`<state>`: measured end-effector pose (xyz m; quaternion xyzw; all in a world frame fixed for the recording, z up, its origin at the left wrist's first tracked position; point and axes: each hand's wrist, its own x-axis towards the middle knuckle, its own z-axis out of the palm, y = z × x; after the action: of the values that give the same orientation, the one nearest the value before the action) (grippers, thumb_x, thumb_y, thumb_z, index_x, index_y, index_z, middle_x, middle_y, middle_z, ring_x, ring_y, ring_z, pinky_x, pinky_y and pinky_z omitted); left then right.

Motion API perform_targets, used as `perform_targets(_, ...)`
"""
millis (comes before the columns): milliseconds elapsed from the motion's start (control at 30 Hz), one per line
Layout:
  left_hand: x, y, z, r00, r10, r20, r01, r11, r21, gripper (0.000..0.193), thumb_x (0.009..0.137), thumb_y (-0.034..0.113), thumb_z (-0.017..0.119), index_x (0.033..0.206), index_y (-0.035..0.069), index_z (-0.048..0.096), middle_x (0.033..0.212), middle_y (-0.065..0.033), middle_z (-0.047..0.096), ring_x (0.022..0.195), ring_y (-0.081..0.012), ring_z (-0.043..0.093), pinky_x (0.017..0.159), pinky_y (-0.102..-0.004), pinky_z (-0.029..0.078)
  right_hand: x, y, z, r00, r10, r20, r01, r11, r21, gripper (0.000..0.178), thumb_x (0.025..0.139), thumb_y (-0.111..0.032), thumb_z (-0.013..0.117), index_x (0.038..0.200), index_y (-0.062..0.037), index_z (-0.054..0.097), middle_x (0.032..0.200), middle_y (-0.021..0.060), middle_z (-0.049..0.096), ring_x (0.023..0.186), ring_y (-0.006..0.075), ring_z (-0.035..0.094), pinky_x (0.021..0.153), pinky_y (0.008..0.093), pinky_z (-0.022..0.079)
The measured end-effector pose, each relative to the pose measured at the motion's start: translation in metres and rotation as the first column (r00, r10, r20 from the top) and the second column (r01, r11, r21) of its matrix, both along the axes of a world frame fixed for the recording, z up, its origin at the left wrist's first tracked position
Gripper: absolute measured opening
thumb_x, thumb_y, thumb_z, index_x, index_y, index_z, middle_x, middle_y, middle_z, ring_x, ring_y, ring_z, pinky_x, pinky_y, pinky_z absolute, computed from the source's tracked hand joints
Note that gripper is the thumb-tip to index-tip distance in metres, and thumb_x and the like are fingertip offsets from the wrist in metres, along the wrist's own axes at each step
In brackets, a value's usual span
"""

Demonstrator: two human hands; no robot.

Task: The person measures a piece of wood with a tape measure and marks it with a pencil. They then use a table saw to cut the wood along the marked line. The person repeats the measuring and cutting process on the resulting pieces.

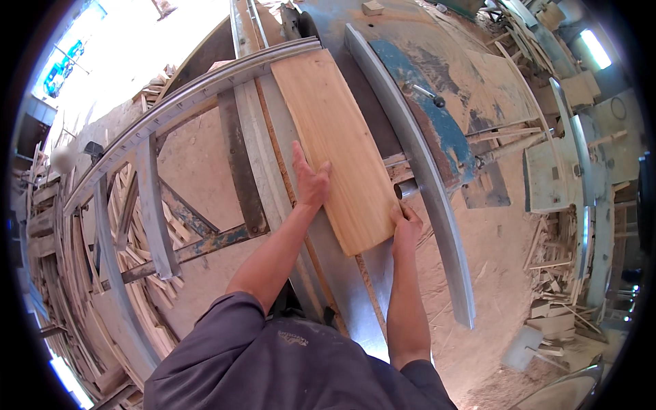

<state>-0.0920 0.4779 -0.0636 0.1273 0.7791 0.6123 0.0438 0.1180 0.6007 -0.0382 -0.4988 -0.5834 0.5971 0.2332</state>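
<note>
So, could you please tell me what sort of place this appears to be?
Most likely a woodworking shop: a wide wooden board lies on a metal machine bed, a long metal fence runs past its far end, and wood offcuts are heaped at the right.

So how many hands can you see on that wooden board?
2: the left hand is at the left edge of the wooden board, and the right hand is at its right edge, near the closer end.

board — smooth wood | rail — dull metal | shirt, matt cloth
</note>
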Motion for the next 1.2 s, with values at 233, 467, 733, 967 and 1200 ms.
perform_targets(233,0.014,-0.005,0.001,1.000,-0.010,0.005,0.010,1.000,0.011,0.091,0.088,0.010,0.068,0.158,-0.007,0.012,0.163,-0.0281,0.021,0.152,-0.0398,0.019,0.126,-0.0431,0.017,0.015,-0.065,0.002,0.893,0.158,0.421,-0.447,0.405,0.797,0.059,0.078,-0.016,0.074,0.132,0.0026,0.061,0.145,0.0225,0.052,0.138,0.0425,0.043,0.112,0.0597,0.034)
perform_targets(467,0.014,-0.011,-0.008,0.998,-0.011,-0.058,0.009,1.000,-0.029,0.084,0.089,0.013,0.067,0.156,-0.009,0.022,0.160,-0.0289,0.028,0.151,-0.0395,0.023,0.126,-0.0431,0.019,-0.021,-0.110,0.039,0.776,0.339,0.531,-0.629,0.366,0.686,0.079,0.072,-0.021,0.081,0.140,0.0067,0.053,0.152,0.0228,0.046,0.147,0.0398,0.036,0.123,0.0503,0.026)
perform_targets(733,-0.049,-0.207,-0.014,0.970,0.134,-0.202,-0.189,0.941,-0.281,0.047,0.100,0.023,0.056,0.140,-0.002,0.055,0.134,-0.0259,0.062,0.126,-0.0382,0.057,0.112,-0.0441,0.039,-0.029,-0.109,0.030,0.796,0.309,0.520,-0.604,0.350,0.716,0.079,0.070,-0.019,0.081,0.140,0.0070,0.053,0.154,0.0218,0.045,0.148,0.0384,0.036,0.123,0.0487,0.027)
perform_targets(967,-0.022,-0.281,-0.028,0.911,-0.411,-0.031,0.154,0.409,-0.899,0.049,0.106,0.036,0.042,0.085,0.004,0.073,0.087,-0.0216,0.072,0.087,-0.0389,0.069,0.082,-0.0500,0.048,-0.046,-0.108,0.027,0.790,0.311,0.528,-0.611,0.326,0.722,0.077,0.071,-0.019,0.078,0.139,0.0064,0.053,0.153,0.0225,0.046,0.147,0.0385,0.036,0.123,0.0488,0.026)
perform_targets(1200,-0.046,-0.267,-0.026,0.944,-0.329,-0.039,0.098,0.390,-0.916,0.055,0.105,0.039,0.039,0.079,0.006,0.073,0.079,-0.0200,0.072,0.076,-0.0391,0.070,0.078,-0.0510,0.049,-0.073,-0.106,0.036,0.791,0.293,0.537,-0.610,0.317,0.726,0.076,0.070,-0.018,0.079,0.138,0.0066,0.055,0.152,0.0232,0.048,0.146,0.0390,0.038,0.121,0.0496,0.029)
